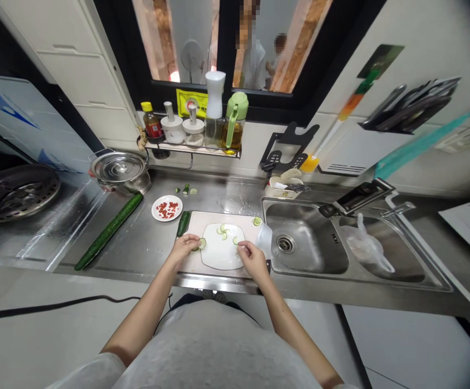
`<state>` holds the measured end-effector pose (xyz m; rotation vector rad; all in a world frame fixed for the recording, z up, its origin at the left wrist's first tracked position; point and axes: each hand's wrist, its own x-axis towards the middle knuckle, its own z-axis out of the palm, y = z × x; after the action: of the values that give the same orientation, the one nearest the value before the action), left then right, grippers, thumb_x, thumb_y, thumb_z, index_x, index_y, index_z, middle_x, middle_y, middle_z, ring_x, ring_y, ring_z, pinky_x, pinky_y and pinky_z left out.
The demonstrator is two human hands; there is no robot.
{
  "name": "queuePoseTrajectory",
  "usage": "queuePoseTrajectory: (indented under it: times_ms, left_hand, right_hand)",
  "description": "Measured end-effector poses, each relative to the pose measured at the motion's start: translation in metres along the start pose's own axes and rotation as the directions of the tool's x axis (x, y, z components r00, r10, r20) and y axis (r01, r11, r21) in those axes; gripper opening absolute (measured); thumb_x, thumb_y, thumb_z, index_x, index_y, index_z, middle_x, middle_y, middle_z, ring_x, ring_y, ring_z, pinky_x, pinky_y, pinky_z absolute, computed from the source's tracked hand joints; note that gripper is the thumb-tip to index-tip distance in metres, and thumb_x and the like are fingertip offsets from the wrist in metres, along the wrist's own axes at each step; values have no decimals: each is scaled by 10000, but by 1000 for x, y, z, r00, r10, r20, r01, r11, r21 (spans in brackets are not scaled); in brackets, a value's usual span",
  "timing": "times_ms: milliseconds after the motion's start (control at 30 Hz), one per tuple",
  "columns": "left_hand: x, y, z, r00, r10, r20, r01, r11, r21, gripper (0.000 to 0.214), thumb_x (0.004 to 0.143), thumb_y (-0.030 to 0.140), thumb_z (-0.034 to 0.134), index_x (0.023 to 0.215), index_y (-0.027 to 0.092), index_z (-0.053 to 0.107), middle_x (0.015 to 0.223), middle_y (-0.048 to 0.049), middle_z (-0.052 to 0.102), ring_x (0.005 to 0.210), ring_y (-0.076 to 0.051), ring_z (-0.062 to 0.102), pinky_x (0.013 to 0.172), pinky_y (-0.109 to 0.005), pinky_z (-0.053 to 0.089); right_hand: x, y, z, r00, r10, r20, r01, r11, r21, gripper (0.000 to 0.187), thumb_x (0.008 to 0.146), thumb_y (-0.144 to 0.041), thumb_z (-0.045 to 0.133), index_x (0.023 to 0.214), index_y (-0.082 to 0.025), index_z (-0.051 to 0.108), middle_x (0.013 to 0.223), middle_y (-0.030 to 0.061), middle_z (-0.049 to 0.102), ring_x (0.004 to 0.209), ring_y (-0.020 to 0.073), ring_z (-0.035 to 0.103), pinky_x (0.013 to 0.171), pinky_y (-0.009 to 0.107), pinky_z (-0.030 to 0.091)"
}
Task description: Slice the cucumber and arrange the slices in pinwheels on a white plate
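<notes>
The left hand, at nine o'clock on the white plate, pinches a cucumber slice. The right hand, at three, nearly closes by another slice; can't tell if gripped. Pinch edges softly.

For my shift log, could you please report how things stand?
Left hand pinching thin green cucumber slice at white squarish plate; right hand by another slice. More slices on plate's far half. Broad silvery blade to its right.
</notes>
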<state>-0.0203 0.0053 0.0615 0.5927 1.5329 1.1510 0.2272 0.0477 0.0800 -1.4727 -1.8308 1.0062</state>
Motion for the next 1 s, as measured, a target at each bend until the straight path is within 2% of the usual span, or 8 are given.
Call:
queuePoseTrajectory:
  times_ms: [100,233,467,533,600,733,867,1000]
  left_hand:
    - [-10,16,12,993,-16,121,23,998,-53,357,529,354,795,780,161,631,591,39,578,489,-52,413,474,-191,213]
    - [-22,32,27,977,30,211,-9,995,-96,355,518,342,814,757,157,628,593,38,582,504,-53,441,500,-189,283]
    - [-28,39,39,971,185,150,-172,981,-94,344,546,357,820,753,148,640,675,5,618,629,-76,535,602,-182,403]
    - [-30,39,39,982,123,144,-109,989,-96,361,608,417,784,801,148,641,626,15,586,547,-53,482,495,-154,336]
    - [-31,40,40,977,-12,211,41,990,-134,403,691,492,710,894,153,635,620,8,582,481,-40,437,412,-141,232]
    - [-33,42,43,915,-168,366,276,923,-267,432,739,459,684,1059,183,592,786,-40,643,543,-49,522,398,-118,235]
    - [-31,42,46,918,-153,367,281,903,-326,460,673,305,760,1083,207,578,853,-32,643,603,-54,557,422,-112,292]
    - [-30,41,48,943,-107,316,219,914,-343,533,610,256,794,1096,207,580,777,1,603,592,-49,538,424,-116,269]
  right_hand:
    - [7,-24,13,991,-91,94,77,987,143,297,793,-391,554,986,-194,664,773,17,645,702,150,568,654,255,441]
    - [15,-46,26,974,-164,159,123,962,245,273,790,-377,579,987,-200,645,908,40,669,828,164,588,647,248,438]
    - [20,-52,25,980,-136,146,87,949,302,188,800,-367,549,775,-190,607,781,23,639,743,150,556,636,250,427]
    - [21,-51,23,982,-138,131,94,949,301,197,805,-377,547,777,-191,606,792,26,643,747,151,557,639,252,427]
    - [22,-50,21,980,-159,124,117,949,292,204,810,-384,550,790,-191,613,810,31,647,766,155,561,647,254,426]
    - [24,-50,16,967,-221,128,183,950,254,197,822,-374,554,810,-195,635,823,33,641,807,160,564,649,248,412]
    - [24,-49,13,961,-247,126,216,952,216,179,820,-347,553,786,-195,641,810,26,625,815,155,558,640,241,400]
    - [24,-47,13,970,-216,113,189,958,214,173,798,-340,564,765,-190,643,786,25,620,791,153,556,620,238,397]
